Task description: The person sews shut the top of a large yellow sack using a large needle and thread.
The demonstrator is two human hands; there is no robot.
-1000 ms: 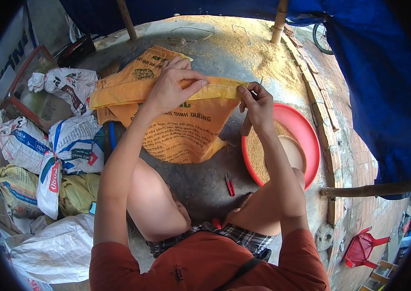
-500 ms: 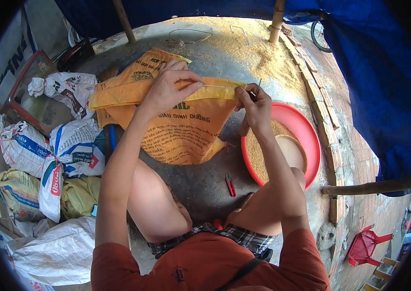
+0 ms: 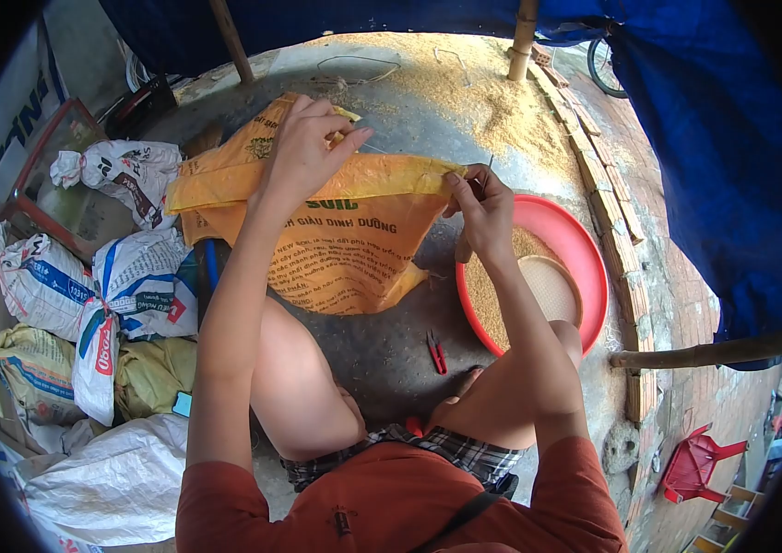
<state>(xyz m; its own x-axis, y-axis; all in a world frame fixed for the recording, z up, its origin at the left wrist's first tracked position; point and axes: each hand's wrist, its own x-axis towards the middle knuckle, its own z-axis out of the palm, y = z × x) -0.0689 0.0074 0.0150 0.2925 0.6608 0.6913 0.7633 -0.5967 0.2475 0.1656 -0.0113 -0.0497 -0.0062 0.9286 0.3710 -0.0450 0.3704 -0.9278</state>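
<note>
Red-handled snips (image 3: 436,354) lie on the concrete floor (image 3: 382,346) between 2 bent knees. Bare floor extends from the snips to the lower edge of the orange bag (image 3: 345,263). Near left: filled sacks (image 3: 147,300) crowd the space beside the left arm. Right: red basin (image 3: 597,295), holding grain (image 3: 491,290) and a round tray (image 3: 552,288); its near rim is close to the right knee.

Orange bag: centre, beyond the snips, yellow upper edge folded into a long band. Right hand (image 3: 481,203): forearm angled inward, thumb and fingers pinching the band's right end; a thin tool (image 3: 465,249) is also held in this hand. Left hand (image 3: 315,143): raised at the band, wrist bent, fingers curled, thumb extended towards them; fingertip contact cannot be told.

Far: loose grain (image 3: 525,120) spread over concrete, brick edging (image 3: 626,263) along its right side.
</note>
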